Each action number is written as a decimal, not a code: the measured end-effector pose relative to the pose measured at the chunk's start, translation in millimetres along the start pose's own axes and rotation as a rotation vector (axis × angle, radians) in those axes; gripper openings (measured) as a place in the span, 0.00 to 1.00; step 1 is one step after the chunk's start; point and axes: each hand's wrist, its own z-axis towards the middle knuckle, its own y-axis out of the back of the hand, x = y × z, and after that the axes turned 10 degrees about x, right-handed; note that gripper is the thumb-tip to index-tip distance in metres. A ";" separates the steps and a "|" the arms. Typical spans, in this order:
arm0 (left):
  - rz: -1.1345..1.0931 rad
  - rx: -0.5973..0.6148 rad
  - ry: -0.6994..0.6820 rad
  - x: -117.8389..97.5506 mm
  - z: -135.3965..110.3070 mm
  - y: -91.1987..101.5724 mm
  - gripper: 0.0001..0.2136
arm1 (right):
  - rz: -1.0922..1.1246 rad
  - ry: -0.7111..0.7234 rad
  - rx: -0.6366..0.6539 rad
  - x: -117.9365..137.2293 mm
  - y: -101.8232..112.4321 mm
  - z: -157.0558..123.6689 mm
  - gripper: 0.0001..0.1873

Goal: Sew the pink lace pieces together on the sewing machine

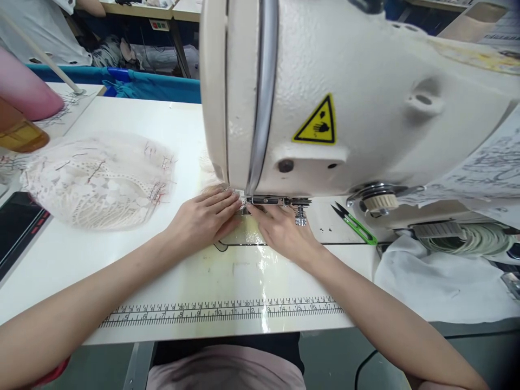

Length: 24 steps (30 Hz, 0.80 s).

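Observation:
My left hand (pixel 205 215) lies with its fingers stretched out and close together, fingertips beside the presser foot of the sewing machine (pixel 244 108). It rests at the edge of a pale, sheer lace piece (pixel 209 165), most of which is hidden behind the hand and machine head. From the other side my right hand (pixel 282 230) reaches in under the machine head, fingers extended flat, its fingertips at the foot. Whatever lies beneath its fingers cannot be made out. The needle is hidden. Green-handled thread snips (pixel 359 227) lie on the machine bed, right of my right hand.
A bundle of cream lace pieces (pixel 101 184) with dark red threads sits left. Beyond it stand a pink thread cone (pixel 32 89) and an amber one (pixel 20 130). A black device (pixel 18 233) lies near the left edge, white cloth (pixel 442 281) at right. A ruler strip (pixel 219 313) runs along the front.

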 end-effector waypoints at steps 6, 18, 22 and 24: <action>-0.049 0.052 0.038 0.2 -2.3 -1.9 0.16 | 0.076 -0.053 -0.119 -6.4 4.4 -6.0 0.20; -0.103 0.151 0.169 -1.6 -5.1 -3.3 0.19 | 0.242 -0.113 -0.176 -14.7 8.5 -3.1 0.17; -0.012 0.128 0.180 -0.2 -4.7 5.4 0.17 | 0.298 -0.115 -0.242 -17.6 1.4 0.6 0.14; 0.068 0.115 0.216 5.2 -5.6 15.9 0.15 | 0.311 -0.101 -0.275 -18.6 -0.5 1.8 0.13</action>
